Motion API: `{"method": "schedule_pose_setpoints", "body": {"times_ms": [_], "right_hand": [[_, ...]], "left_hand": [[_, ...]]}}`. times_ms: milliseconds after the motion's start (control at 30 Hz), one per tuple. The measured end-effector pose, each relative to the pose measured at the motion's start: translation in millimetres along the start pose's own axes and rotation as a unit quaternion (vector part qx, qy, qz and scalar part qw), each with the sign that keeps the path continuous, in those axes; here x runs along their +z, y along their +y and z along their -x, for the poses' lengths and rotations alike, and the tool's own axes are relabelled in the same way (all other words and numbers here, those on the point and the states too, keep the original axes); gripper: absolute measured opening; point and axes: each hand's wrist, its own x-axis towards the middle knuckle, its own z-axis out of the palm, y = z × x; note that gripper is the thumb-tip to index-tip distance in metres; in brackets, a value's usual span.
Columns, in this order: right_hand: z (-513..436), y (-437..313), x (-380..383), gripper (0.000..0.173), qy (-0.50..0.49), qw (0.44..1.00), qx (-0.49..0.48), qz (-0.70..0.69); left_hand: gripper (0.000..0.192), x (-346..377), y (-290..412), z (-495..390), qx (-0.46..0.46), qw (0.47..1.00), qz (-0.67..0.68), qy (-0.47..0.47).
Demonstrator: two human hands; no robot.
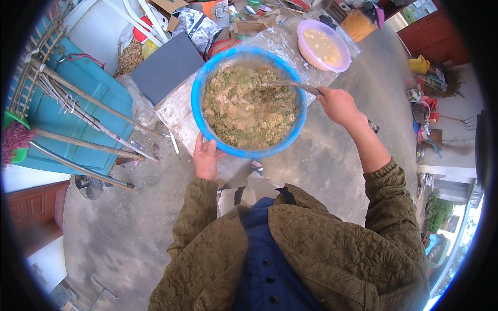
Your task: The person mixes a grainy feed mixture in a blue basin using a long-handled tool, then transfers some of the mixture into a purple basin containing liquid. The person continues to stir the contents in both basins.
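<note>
A large blue plastic basin (197, 112) holds a crumbly, moist mix of tan and green matter (249, 105). It rests on a low table covered with plastic sheeting (177, 105). With my left hand (207, 157) I grip the basin's near left rim, the thumb on top. My right hand (340, 105) is closed on the handle end of a long, dirty stirring tool (288, 83), whose far end lies on the mix; whether it is a stick or a spatula, I cannot tell. Beyond it, at the upper right, stands a pinkish basin (344, 64) of cloudy liquid with pale pieces.
A dark grey panel (167, 68) lies left of the blue basin. Brooms and wooden poles (89, 142) lean against a teal board (78, 116). Cardboard, bags and other clutter (233, 19) crowd the far side. My sandalled foot (256, 167) is below the basin.
</note>
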Motion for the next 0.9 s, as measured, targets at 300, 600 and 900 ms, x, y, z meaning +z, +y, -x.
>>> {"method": "schedule_pose_setpoints", "body": {"times_ms": [300, 600, 900], "right_hand": [[-73, -20, 41, 0.025, -0.035, 0.999, 0.015, 0.034], [-147, -9, 5, 0.032, -0.294, 0.948, -0.007, -0.123], [-171, -3, 26, 0.032, -0.477, 0.827, 0.097, -0.281]], "left_hand": [[0.055, 1, -3, -1, -0.016, 1.000, 0.014, 0.006], [0.057, 2, 0, 2, -0.018, 0.999, 0.033, 0.004], [0.055, 6, 5, 2, -0.028, 0.999, 0.037, 0.018]]}}
